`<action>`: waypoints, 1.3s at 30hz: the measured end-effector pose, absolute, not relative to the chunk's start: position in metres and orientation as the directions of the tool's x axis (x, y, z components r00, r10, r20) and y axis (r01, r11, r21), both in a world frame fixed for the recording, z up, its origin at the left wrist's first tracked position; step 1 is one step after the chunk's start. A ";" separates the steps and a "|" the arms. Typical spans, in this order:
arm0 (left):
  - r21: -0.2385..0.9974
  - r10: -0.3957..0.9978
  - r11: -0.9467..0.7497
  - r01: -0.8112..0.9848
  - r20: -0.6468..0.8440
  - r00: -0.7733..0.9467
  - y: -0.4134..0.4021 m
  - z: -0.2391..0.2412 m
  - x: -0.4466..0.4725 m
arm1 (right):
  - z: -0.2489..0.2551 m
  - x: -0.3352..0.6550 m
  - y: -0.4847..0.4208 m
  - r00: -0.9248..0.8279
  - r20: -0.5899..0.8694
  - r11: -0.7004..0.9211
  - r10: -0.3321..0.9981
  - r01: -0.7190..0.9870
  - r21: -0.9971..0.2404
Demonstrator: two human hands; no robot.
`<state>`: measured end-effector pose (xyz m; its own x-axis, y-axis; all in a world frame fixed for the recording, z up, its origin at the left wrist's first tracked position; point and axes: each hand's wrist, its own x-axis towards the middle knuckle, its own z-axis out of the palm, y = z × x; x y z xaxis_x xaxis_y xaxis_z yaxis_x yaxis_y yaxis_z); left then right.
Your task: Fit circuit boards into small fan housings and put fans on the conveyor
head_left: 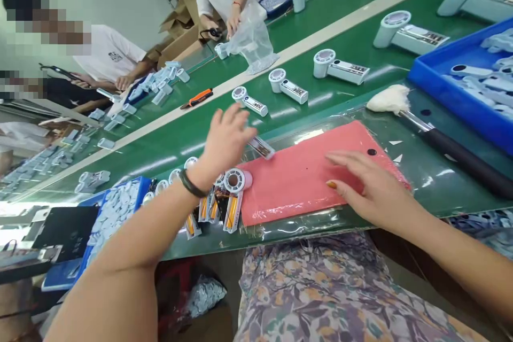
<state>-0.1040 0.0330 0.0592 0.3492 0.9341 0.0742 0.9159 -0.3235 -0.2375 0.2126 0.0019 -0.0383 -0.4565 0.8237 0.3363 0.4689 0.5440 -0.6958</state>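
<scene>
The empty, half-open right hand [366, 187] is hovering over the pink mat [294, 173], likely padding, while the spread-fingered left hand [226, 139] is hovering beside a white gadget [263, 148] at the mat's far edge.

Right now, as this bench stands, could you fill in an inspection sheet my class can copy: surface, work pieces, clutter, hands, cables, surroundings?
Surface: pink mat on a green worktop.
Work pieces: pale unit by the mat's far left corner; five similar units in a row beyond; open units with orange parts left of the mat.
Clutter: white scraps and a black-handled tool right of the mat.
Hands: left hand at the pale unit, grip unclear; right hand open over the mat.
Cables: thin dark loop, perhaps a cord, by a co-worker's hand.
Surroundings: blue tray of parts at right.
</scene>
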 end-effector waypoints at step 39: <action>0.936 0.914 0.124 0.331 0.022 -0.404 -0.125 -0.031 -0.058 | -0.026 0.129 0.084 -0.925 0.198 0.598 0.325 0.039 -0.801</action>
<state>-0.0577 -0.1246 -0.0312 -0.4044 0.9143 0.0221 0.3309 0.1238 0.9355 0.1288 0.0836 -0.0258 -0.9249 0.3247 0.1978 0.0386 0.5978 -0.8007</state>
